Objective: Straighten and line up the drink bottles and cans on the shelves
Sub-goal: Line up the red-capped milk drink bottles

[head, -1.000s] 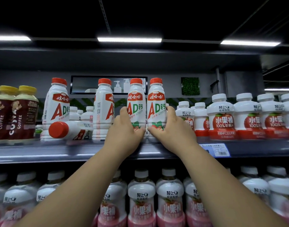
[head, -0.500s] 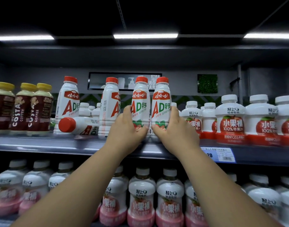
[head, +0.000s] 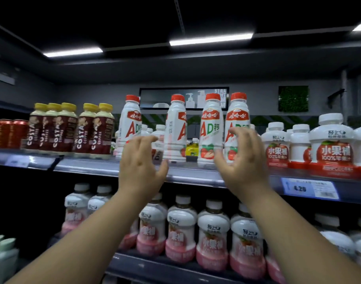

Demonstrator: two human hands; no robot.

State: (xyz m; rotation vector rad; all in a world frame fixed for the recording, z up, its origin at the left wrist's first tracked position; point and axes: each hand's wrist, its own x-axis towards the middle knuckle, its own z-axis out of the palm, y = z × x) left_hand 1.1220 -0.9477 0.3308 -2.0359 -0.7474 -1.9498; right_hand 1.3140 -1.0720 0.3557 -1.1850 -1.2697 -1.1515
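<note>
Head view: both arms reach up toward the upper shelf (head: 196, 178). The left hand (head: 141, 162) is raised with its fingers spread and slightly bent, holding nothing. It hangs in front of the gap between the first and second AD bottles (head: 211, 130), its fingertips (head: 154, 138) just beside the second one; I cannot tell if they touch. The right hand (head: 244, 160) is likewise spread and loose, gripping nothing. It covers the lower part of the fourth AD bottle, with its thumb just beside the foot of the third.

The four AD bottles, white with red caps, stand upright along the near edge of the upper shelf. The two on the right stand close together with labels facing near. The second one is turned, so only part of its label shows. A wider gap separates the left two. Something lies low behind the left hand, too hidden and blurred to make out.

Left of them stand coffee bottles (head: 52, 128) with yellow caps, in a group of three and a group of two. Red cans (head: 5, 132) are at the far left. Right of the AD bottles stand squat white apple bottles (head: 331, 140), upright in a row. A price tag (head: 309, 188) hangs on the shelf edge below them.

On the lower shelf (head: 155, 263) stand pink bottles (head: 181, 228), upright in rows.
</note>
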